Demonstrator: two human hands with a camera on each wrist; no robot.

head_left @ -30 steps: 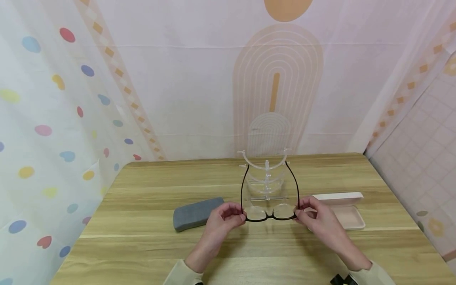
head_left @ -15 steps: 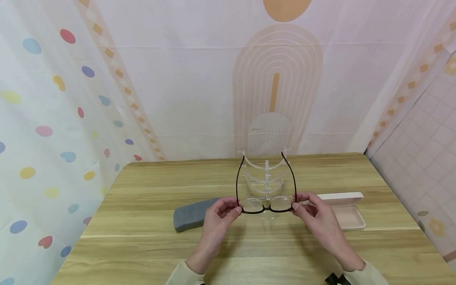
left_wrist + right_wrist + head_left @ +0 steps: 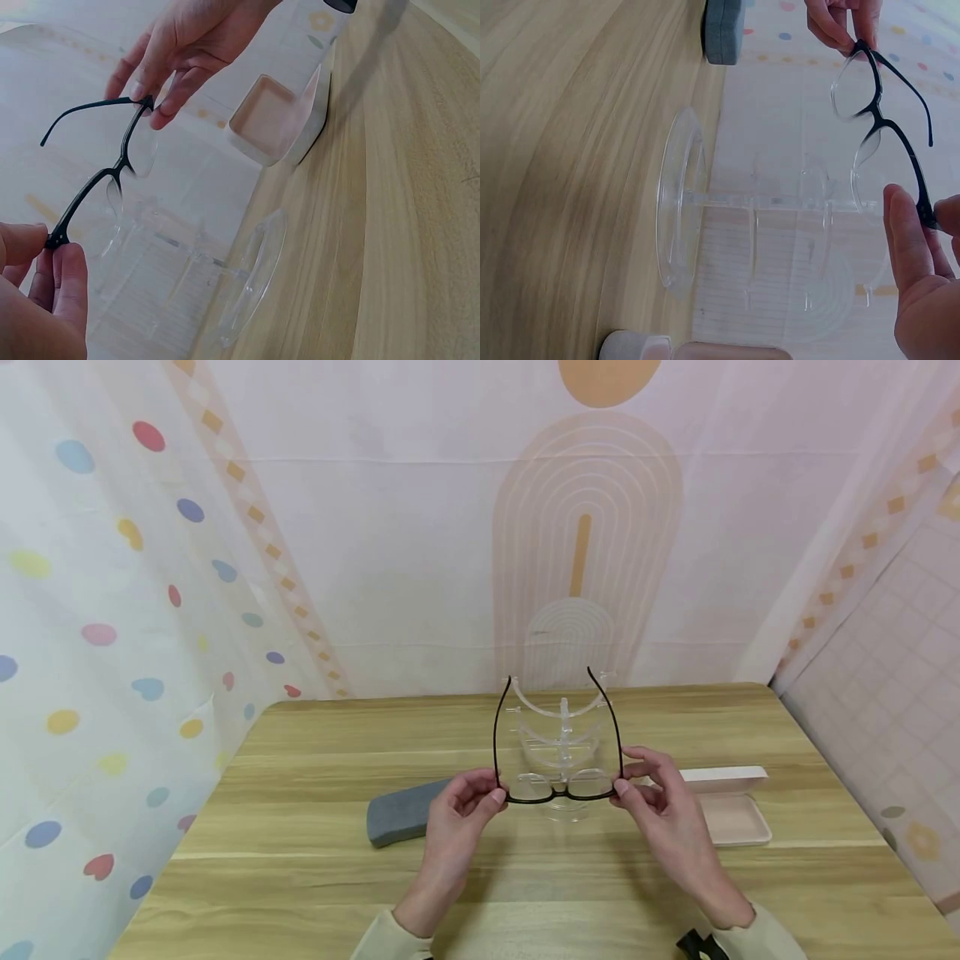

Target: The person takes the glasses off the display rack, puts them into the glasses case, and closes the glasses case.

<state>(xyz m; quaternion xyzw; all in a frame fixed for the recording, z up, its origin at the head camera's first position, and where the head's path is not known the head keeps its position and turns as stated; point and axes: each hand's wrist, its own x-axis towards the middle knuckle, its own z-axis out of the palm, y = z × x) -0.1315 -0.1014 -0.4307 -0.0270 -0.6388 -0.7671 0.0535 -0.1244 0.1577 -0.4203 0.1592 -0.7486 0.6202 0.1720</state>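
A pair of eyeglasses (image 3: 560,793) with a black upper frame and clear lenses is held up with both temples unfolded, pointing away from me. My left hand (image 3: 459,818) pinches the left corner between thumb and fingers. At the opposite corner my right hand (image 3: 667,818) pinches the frame by the hinge. Behind the glasses rises a clear tiered display stand (image 3: 565,714), its curved arms overlapped by the temples in the head view. From the left wrist view, the glasses (image 3: 114,171) are well above the tabletop, near the upper part of the stand (image 3: 251,277).
A grey-blue glasses case (image 3: 401,814) lies shut on the wooden table (image 3: 315,893), left of the stand. To the right sits an open white case (image 3: 738,818) with a pale pink lining, partly behind my right hand. A patterned curtain (image 3: 405,568) hangs behind the table.
Both hands have carried the glasses slightly leftward and farther up and away, so the temple tips now reach the stand's top tier in the head view. The grip stays the same.
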